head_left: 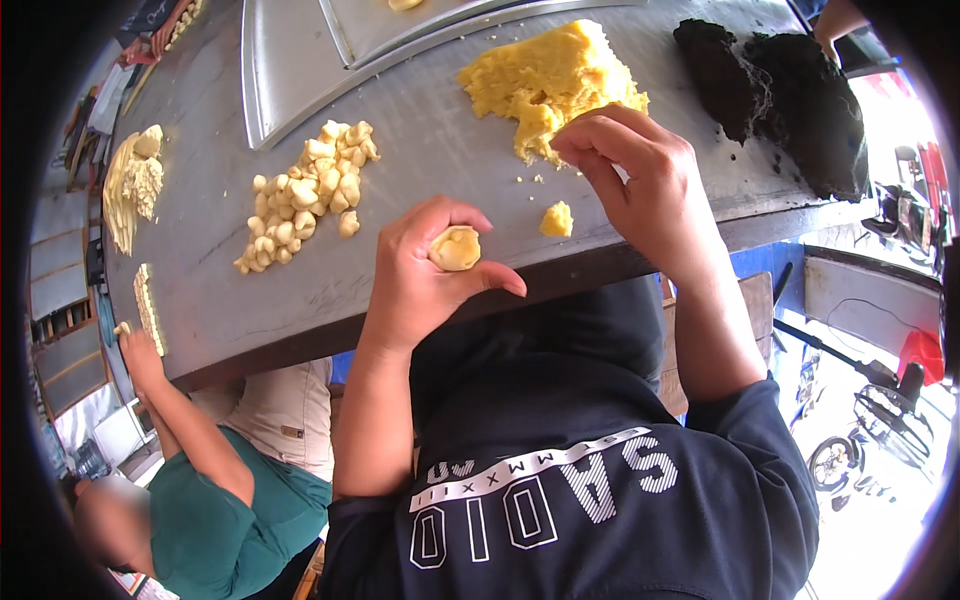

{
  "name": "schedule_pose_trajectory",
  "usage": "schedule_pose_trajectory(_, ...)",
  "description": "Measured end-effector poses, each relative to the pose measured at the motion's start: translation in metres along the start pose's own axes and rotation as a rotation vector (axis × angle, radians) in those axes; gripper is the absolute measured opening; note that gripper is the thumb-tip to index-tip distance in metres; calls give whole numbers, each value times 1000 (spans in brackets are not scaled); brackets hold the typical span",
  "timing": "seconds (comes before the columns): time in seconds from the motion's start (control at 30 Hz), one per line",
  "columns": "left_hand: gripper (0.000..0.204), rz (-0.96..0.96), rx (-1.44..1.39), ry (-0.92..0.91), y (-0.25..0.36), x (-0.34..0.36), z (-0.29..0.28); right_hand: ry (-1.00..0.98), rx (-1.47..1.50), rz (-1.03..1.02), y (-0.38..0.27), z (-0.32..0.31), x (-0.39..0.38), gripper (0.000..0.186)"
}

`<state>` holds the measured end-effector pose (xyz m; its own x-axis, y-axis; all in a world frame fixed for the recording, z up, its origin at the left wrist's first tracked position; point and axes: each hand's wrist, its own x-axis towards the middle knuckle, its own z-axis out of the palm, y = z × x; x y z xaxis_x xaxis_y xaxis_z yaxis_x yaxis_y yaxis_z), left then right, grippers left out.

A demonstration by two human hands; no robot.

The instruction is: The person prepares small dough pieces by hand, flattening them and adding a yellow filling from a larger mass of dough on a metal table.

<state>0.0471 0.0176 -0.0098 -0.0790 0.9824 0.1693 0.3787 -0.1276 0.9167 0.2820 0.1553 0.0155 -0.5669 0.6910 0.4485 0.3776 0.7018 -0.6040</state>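
My left hand (418,262) holds a small cup of pale dough (456,249) in its curled fingers, with the thumb stretched out to the side. Yellow filling seems to show inside the dough. At the front edge of a big crumbly lump of yellow paste (560,80), my right hand (645,175) is closed in a pinch, its fingertips against the paste. How much paste they grip is hidden. A small loose piece of yellow paste (557,220) lies between my hands near the table's edge.
Many small dough balls (305,195) are heaped on the grey table (420,120) to the left. A metal tray (290,60) stands behind, a black lump (780,100) at right. On the left, a co-worker (240,500) handles dough near strips (148,310) and a larger dough pile (130,190).
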Motion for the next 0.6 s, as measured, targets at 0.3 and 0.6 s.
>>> schedule_pose_trajectory(0.3, 61, 105, 117, -1, -2, 0, 0, -316, 288, -42, -60, 7, -11, 20)
schedule_pose_trajectory(0.6, 56, 14, 137, -86, 1, -12, 3, -275, 332, 97, -60, 31, 0, 36)
